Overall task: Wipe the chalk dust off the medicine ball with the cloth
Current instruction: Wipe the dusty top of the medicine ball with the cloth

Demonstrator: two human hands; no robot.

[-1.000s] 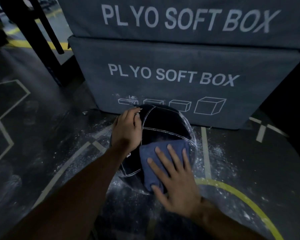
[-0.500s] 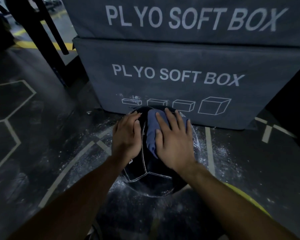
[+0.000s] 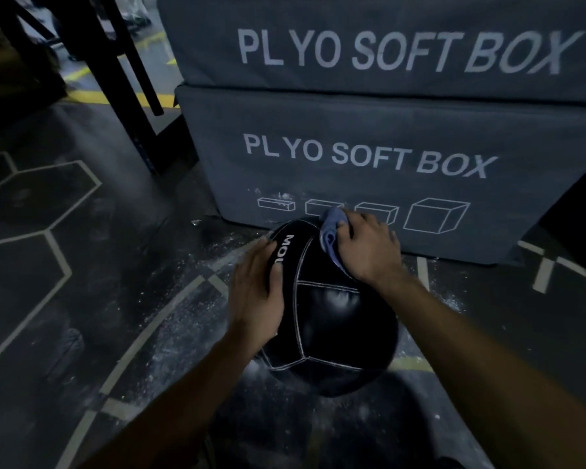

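While the round black leather medicine ball (image 3: pixel 332 319) with white stitched seams sits on the dark rubber floor (image 3: pixel 82 299), its far side lies just short of the lower grey fabric plyo box (image 3: pixel 369 170); the floor opens wide beyond the left fingers. The left hand (image 3: pixel 256 292) lies flat on the ball's left flank, fingers straight and together, tips by white lettering. The right hand (image 3: pixel 366 248) presses the bunched blue cloth (image 3: pixel 330 231) onto the ball's far top, fingers curled over it, folds bulging past the fingertips toward the box. White chalk dust (image 3: pixel 183 319) speckles the floor around the smooth, glossy ball.
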